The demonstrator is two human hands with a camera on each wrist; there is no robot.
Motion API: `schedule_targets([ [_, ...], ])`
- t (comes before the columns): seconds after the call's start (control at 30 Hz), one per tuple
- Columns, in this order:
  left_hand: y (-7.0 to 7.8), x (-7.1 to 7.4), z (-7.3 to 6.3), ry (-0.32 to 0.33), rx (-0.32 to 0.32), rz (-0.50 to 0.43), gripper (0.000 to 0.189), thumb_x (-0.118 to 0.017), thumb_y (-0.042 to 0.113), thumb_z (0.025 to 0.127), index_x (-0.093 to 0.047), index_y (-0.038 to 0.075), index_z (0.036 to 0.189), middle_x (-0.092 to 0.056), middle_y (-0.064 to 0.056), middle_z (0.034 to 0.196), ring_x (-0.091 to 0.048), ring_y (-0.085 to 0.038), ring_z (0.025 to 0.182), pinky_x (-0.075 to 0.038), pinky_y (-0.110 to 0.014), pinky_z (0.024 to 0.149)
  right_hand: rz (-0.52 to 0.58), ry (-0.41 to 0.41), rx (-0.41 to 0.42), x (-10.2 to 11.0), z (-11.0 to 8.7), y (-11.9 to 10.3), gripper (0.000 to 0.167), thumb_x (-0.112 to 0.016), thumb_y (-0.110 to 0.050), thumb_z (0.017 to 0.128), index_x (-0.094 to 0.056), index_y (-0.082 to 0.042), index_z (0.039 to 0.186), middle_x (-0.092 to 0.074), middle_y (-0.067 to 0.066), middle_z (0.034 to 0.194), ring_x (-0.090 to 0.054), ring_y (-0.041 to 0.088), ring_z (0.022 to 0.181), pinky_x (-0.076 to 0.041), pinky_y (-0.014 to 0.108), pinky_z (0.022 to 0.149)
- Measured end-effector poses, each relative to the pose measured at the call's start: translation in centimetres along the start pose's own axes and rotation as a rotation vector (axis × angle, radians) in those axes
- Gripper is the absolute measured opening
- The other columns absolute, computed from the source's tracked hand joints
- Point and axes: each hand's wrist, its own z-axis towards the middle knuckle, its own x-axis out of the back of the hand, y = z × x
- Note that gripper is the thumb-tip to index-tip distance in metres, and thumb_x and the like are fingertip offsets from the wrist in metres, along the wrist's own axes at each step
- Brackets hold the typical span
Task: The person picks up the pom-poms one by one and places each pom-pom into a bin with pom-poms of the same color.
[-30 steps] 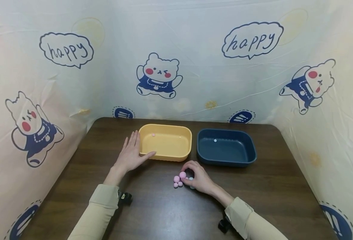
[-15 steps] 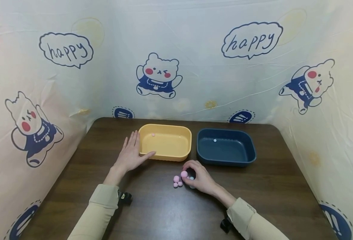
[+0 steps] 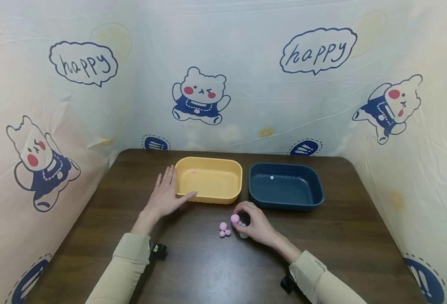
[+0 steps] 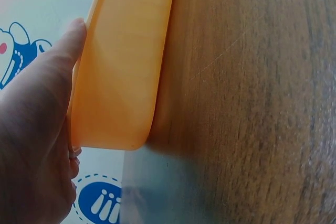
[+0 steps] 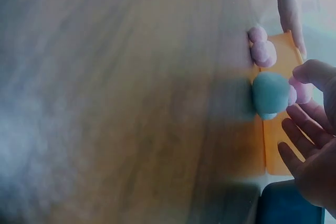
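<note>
My right hand [image 3: 256, 223] pinches a pink ball [image 3: 235, 218] between thumb and fingertip, just in front of the two trays. Left of it on the table is a small cluster of pink balls [image 3: 223, 226] in different sizes. A pale teal ball [image 3: 243, 235] sits partly hidden under that hand; the right wrist view shows the teal ball [image 5: 270, 93] larger, near the held one. Fingers straight, my left hand [image 3: 164, 196] lies against the left end of the yellow tray [image 3: 208, 199], its thumb along the front rim.
A dark blue tray [image 3: 286, 206] stands right of the yellow one, with a small gap between. One tiny pink ball [image 3: 193, 171] lies in the yellow tray and a tiny whitish ball [image 3: 272, 177] in the blue. A printed cloth [image 3: 246, 105] surrounds the brown table [image 3: 193, 261].
The right hand has drawn the pink ball slightly right and back, away from the pink cluster. My left hand keeps its place at the yellow tray.
</note>
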Motion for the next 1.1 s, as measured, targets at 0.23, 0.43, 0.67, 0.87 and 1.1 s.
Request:
schedule_targets([
  [0.23,0.1,0.2,-0.1,0.000,0.004,-0.001,0.133,-0.054,0.088,0.094,-0.001,-0.003,0.175,-0.001,-0.024,0.186,-0.005,-0.043,0.174,-0.005,-0.065,0.141,0.018,-0.004,-0.024,0.5,-0.2,-0.4,0.026,-0.084,-0.014,0.096,-0.074,-0.011,0.119,-0.073,0.003,0.124,-0.064,0.020,0.119,-0.058,0.043,0.109],
  [0.43,0.2,0.2,-0.1,-0.005,0.004,-0.004,0.132,-0.054,0.088,0.094,-0.001,-0.003,0.174,0.000,-0.023,0.186,-0.005,-0.043,0.174,-0.004,-0.065,0.141,0.043,-0.003,-0.021,0.9,-0.1,-0.5,0.025,-0.084,-0.014,0.097,-0.073,-0.013,0.119,-0.073,0.002,0.122,-0.065,0.021,0.115,-0.059,0.041,0.105],
  [0.67,0.1,0.1,0.0,-0.002,0.002,-0.002,0.132,-0.054,0.088,0.095,-0.002,-0.004,0.174,-0.003,-0.025,0.185,-0.005,-0.044,0.174,-0.004,-0.066,0.141,0.088,0.000,-0.015,1.3,-0.1,-0.9,0.026,-0.083,-0.014,0.098,-0.072,-0.014,0.121,-0.075,0.003,0.119,-0.068,0.021,0.108,-0.062,0.036,0.099],
  [0.87,0.1,0.0,0.1,0.003,0.000,0.004,0.132,-0.053,0.089,0.094,-0.003,-0.004,0.174,-0.005,-0.026,0.185,-0.006,-0.044,0.174,-0.006,-0.067,0.140,0.100,-0.015,-0.031,1.4,-0.1,-1.0,0.026,-0.082,-0.017,0.099,-0.072,-0.013,0.123,-0.077,0.004,0.118,-0.069,0.021,0.106,-0.063,0.038,0.098],
  [1.1,0.0,0.0,0.1,0.002,0.002,0.002,0.132,-0.053,0.088,0.094,-0.002,-0.004,0.174,-0.004,-0.025,0.185,-0.006,-0.044,0.174,-0.006,-0.066,0.141,0.126,-0.010,-0.016,1.7,0.0,-1.4,0.026,-0.082,-0.015,0.099,-0.072,-0.012,0.122,-0.078,0.006,0.117,-0.070,0.022,0.105,-0.065,0.047,0.099],
])
